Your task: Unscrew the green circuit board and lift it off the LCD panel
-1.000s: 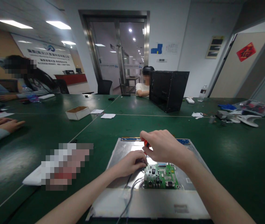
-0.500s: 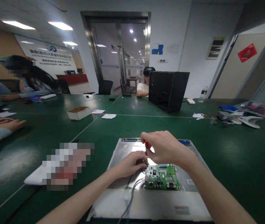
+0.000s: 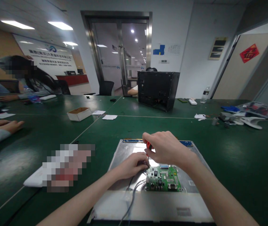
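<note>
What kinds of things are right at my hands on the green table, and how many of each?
Hands: 2, left hand and right hand
Red-handled screwdriver: 1
Green circuit board: 1
Metal panel: 1
Total: 5

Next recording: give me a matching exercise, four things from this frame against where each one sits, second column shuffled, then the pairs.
Things:
1. circuit board
2. screwdriver
3. cardboard box
4. black computer case

Places:
A. far across the table, before the glass doors
B. on the metal panel, near its middle
C. in the right hand
D. on the table, ahead to the left

Pairs: 1-B, 2-C, 3-D, 4-A
</note>
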Demonstrator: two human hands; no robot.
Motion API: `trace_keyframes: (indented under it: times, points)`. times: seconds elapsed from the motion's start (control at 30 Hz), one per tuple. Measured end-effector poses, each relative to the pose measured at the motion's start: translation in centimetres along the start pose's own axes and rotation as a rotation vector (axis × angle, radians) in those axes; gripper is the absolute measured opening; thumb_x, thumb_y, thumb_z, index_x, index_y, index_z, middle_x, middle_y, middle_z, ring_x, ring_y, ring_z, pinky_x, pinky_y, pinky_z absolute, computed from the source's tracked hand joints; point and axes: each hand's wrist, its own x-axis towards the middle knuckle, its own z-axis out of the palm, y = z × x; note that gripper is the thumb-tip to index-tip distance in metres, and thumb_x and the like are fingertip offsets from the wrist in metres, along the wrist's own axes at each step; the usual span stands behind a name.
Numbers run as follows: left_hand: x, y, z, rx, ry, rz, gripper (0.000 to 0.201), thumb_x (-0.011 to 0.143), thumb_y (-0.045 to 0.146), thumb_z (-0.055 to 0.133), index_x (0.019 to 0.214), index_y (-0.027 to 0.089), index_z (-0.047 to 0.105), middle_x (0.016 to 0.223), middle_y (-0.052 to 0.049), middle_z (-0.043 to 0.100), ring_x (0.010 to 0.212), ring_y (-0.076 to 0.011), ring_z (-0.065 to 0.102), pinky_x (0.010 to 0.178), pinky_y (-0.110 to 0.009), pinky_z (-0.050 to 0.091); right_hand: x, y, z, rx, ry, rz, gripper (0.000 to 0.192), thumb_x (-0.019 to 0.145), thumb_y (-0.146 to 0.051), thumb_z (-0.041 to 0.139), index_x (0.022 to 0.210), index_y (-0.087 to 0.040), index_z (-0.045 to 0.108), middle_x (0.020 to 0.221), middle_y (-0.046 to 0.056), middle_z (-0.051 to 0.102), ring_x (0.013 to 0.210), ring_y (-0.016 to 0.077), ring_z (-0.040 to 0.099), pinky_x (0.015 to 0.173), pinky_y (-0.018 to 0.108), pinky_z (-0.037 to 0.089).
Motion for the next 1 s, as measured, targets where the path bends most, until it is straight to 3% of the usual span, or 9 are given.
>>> trace_keyframes:
  times: [0.5, 0.77, 1.0]
  points:
    - [0.11, -0.1, -0.21, -0.043, -0.013, -0.012, 0.009, 0.084, 0.01, 0.058, 0.086, 0.016, 0.065, 0.081, -0.001, 0.065, 0.077, -0.0162, 0.06, 0.07, -0.025, 0.045, 0.11, 0.09, 0.06, -0.091, -0.003, 0.026, 0.013, 0.084, -0.031, 0.055, 0.091, -0.02, 0.056, 0.071, 0.002, 0.066, 0.056, 0.0127, 0.051, 0.05, 0.029, 0.014]
    - [0.02, -0.03, -0.15, -0.016, 0.0, -0.016, 0.006, 0.086, 0.014, 0.059, 0.085, 0.015, 0.065, 0.084, -0.003, 0.066, 0.079, -0.0177, 0.059, 0.073, -0.027, 0.045, -0.05, 0.04, -0.19, -0.014, -0.014, 0.006, 0.009, 0.082, -0.025, 0.054, 0.089, -0.02, 0.054, 0.072, 0.0, 0.066, 0.056, 0.0117, 0.048, 0.05, 0.028, 0.015]
    - [0.06, -0.08, -0.13, -0.032, -0.019, 0.005, 0.012, 0.084, 0.01, 0.06, 0.092, 0.016, 0.066, 0.092, -0.003, 0.068, 0.086, -0.0198, 0.06, 0.08, -0.031, 0.046, -0.24, 0.0, -0.6, 0.061, -0.029, -0.045, 0.017, 0.077, -0.022, 0.059, 0.093, -0.02, 0.055, 0.078, 0.0, 0.068, 0.06, 0.0118, 0.051, 0.05, 0.027, 0.017]
